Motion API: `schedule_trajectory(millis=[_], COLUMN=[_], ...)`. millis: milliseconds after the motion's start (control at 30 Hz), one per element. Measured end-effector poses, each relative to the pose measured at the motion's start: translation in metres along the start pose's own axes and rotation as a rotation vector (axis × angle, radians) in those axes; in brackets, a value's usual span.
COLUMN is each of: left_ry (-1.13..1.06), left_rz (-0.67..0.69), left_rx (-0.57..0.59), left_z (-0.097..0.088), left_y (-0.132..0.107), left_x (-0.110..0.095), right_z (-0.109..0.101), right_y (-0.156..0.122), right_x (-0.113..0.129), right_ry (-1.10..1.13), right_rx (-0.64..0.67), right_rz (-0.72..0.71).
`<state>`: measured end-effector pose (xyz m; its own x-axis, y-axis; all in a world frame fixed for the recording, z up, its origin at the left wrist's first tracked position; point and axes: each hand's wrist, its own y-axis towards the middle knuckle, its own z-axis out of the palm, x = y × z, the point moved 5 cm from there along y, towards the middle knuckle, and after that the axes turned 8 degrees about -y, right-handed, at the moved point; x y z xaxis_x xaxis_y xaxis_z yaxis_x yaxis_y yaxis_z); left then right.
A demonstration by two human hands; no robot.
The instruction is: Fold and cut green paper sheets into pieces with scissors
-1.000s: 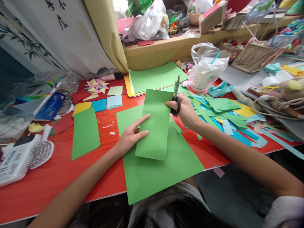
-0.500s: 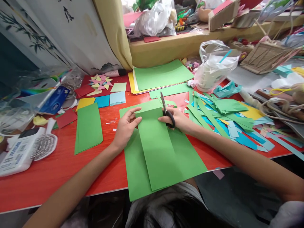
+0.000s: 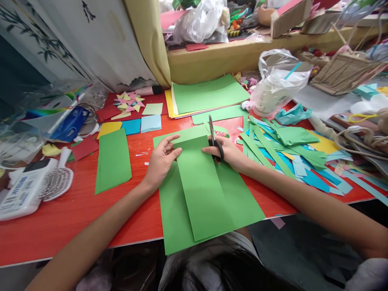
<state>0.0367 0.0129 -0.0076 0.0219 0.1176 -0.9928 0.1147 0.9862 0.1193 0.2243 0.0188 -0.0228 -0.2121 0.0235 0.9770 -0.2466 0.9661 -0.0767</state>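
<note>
A folded green paper strip (image 3: 201, 194) lies over a larger green sheet (image 3: 171, 218), both reaching past the table's front edge. My left hand (image 3: 162, 161) is closed on the strip's upper left corner, thumb on top. At the upper right corner my right hand (image 3: 227, 153) pinches the strip with thumb and fingers. That same hand also carries black-handled scissors (image 3: 216, 149), blades pointing up and away from me. The fingers beneath the paper are hidden.
Left on the red table (image 3: 136, 218) are a green paper stack (image 3: 113, 161), a hairbrush (image 3: 59, 180) and a white bottle (image 3: 27, 190). Green sheets (image 3: 209, 95) lie at the back. To the right are paper scraps (image 3: 281, 145) and a bagged cup (image 3: 273, 93).
The view has shifted slightly. Both hands, the folded paper strip and the scissors keep nearly the same pose.
</note>
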Motion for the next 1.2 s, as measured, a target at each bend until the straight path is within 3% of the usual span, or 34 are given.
schedule_trajectory(millis=[367,600,767,1033,1200], left_ry=[-0.015,-0.284,-0.322,-0.331,-0.33], left_rz=[0.004,-0.248,-0.344,-0.1,-0.007], left_rx=[-0.003,0.079,0.087,-0.207,-0.232], left_z=[0.0,0.017,0.022,-0.007,-0.012], left_y=[0.001,-0.013,-0.023,-0.001,0.002], left_x=[-0.001,0.003,0.013,-0.001,-0.007], right_z=[0.0,-0.003,0.0,0.0,0.006], right_y=[0.0,-0.007,-0.011,-0.007,-0.013], right_x=[0.001,0.011,0.019,0.02,0.025], right_ry=[0.014,0.017,0.037,-0.046,-0.172], right_rx=[-0.01,-0.114,-0.087,0.133,0.191], right_rz=[0.011,-0.042,-0.012,0.042,0.079])
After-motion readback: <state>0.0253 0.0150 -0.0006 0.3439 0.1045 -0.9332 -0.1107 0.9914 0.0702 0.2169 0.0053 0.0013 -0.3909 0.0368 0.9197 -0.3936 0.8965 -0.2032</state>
